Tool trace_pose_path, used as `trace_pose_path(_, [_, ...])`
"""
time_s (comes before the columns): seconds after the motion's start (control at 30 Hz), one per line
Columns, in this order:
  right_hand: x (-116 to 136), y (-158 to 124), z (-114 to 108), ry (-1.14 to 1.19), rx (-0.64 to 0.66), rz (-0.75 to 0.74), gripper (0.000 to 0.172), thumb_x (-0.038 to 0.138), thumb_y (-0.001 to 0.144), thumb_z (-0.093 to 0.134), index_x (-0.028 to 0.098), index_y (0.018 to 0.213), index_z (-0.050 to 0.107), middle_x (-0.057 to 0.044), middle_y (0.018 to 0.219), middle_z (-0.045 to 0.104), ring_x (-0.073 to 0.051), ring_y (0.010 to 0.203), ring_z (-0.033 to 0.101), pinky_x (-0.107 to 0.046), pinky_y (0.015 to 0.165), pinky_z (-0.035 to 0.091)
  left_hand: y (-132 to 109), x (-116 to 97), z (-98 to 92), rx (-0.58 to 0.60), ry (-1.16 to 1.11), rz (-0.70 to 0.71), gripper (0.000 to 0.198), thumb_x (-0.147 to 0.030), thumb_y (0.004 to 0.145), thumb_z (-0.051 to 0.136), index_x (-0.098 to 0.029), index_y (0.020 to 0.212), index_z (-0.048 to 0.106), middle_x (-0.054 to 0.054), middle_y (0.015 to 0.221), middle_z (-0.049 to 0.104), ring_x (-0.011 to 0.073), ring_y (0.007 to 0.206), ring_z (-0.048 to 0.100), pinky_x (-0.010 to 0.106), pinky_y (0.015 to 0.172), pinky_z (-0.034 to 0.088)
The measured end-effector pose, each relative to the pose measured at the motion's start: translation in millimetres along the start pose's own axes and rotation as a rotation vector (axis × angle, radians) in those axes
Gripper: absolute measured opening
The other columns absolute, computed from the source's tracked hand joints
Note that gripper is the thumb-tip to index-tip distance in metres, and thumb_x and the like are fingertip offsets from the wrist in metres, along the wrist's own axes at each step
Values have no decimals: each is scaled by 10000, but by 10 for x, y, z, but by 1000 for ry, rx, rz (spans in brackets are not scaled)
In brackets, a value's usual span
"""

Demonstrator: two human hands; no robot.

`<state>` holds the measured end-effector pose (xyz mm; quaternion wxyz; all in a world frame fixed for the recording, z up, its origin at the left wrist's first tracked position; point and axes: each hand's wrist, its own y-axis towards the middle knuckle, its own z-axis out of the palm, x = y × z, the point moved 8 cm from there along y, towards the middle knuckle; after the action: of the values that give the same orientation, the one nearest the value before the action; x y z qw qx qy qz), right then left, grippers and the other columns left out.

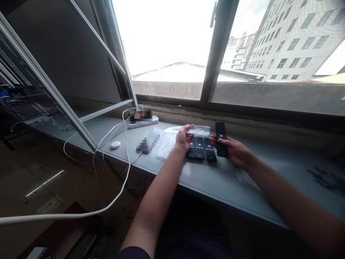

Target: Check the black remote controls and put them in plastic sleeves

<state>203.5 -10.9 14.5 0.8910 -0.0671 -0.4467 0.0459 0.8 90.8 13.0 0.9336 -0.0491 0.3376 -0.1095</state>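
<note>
Remotes [199,148], four counted: three lie on the table [196,176], a fourth is grasped in the right hand [234,150] at two o'clock of them. Left hand [184,139], grip undeterminable, meets one bag [166,144] and partly obstructs the row; one puck [115,145], nine o'clock.

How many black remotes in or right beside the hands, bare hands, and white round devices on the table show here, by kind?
Black remotes: 4 (1 in the right hand, 3 lying on the table)
Bare hands: 2 (right, and left hand)
White round device: 1
Total: 7
Blurred dark items at far right: uncounted, too unclear.
</note>
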Motion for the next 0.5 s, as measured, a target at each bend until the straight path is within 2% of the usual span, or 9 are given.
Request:
trace_pose_path(0.1, [20,24,-32,-10,-3,-57,371,-17,1001,672,233,1270,724,-106,1217,863,-244,1046,874,-379,885,767,-20,-9,6,-3,6,-6,32,-157,950,740,-155,969,766,95,1164,830,89,712,668,191,592,517])
trace_pose_path(0.17, [26,35,-69,-42,-20,-82,280,48,1033,690,257,1216,727,-85,1174,865,-237,968,872,-390,804,778,-36,-17,11,-4,10,-8,40,-156,961,728,-150,964,768,97,1159,830,87,705,660,190,590,515])
trace_pose_path(0.3, [54,22,-97,-155,-41,-125,155,118,1050,693,244,1111,761,-78,1111,851,-171,771,795,-279,621,728,-47,-26,15,-4,9,-1,45,-149,951,725,-158,968,765,89,1133,835,96,715,665,185,590,518])
trace_pose_path(0.37, [59,6,-78,-189,-32,-123,152,114,1008,727,240,1072,785,-78,1109,843,-163,771,766,-252,626,711,-42,-23,10,-10,5,1,47,-148,948,721,-158,968,763,88,1131,836,98,719,668,185,589,524])
trace_pose_path(0.5, [67,-19,-43,-268,-32,-127,192,143,915,820,263,1065,829,-64,1219,839,-182,895,775,-268,755,716,-28,-22,-1,-18,-1,3,52,-150,956,708,-150,964,760,87,1130,837,90,711,665,180,582,523])
